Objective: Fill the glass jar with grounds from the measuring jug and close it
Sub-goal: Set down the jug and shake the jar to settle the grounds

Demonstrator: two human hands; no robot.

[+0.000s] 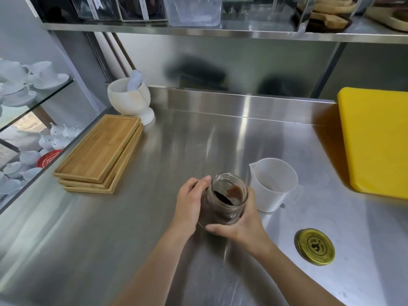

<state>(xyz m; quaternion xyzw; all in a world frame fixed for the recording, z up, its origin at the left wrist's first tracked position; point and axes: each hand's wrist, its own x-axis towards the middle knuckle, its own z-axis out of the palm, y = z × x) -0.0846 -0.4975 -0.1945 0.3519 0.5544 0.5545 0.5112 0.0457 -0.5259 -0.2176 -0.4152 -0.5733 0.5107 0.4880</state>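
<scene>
Both forearms extended fwd, L hand [189, 202] & R hand [245, 221] curled round glass jar [226, 198]

Jar: clear round glass jar [227, 198], lower centre of the frame, tilted, mouth open, dark brown grounds [223, 196] inside.
Left hand: left hand [189, 203] grips the jar's left side, thumb up by the rim.
Right hand: right hand [242, 224] wraps the jar's right and lower side.
Jug: translucent white plastic measuring jug [272, 184] stands upright just right of the jar, nearly empty.
Lid: round gold metal lid [315, 246] lies flat at lower right, apart from the jar.
Surface: brushed stainless steel surface [132, 228] carries everything.
Left side: stacked rectangular bamboo trays [99, 151]; behind them a white stone mortar with pestle [130, 100].
Right edge: yellow plastic cutting board [375, 140].
</scene>
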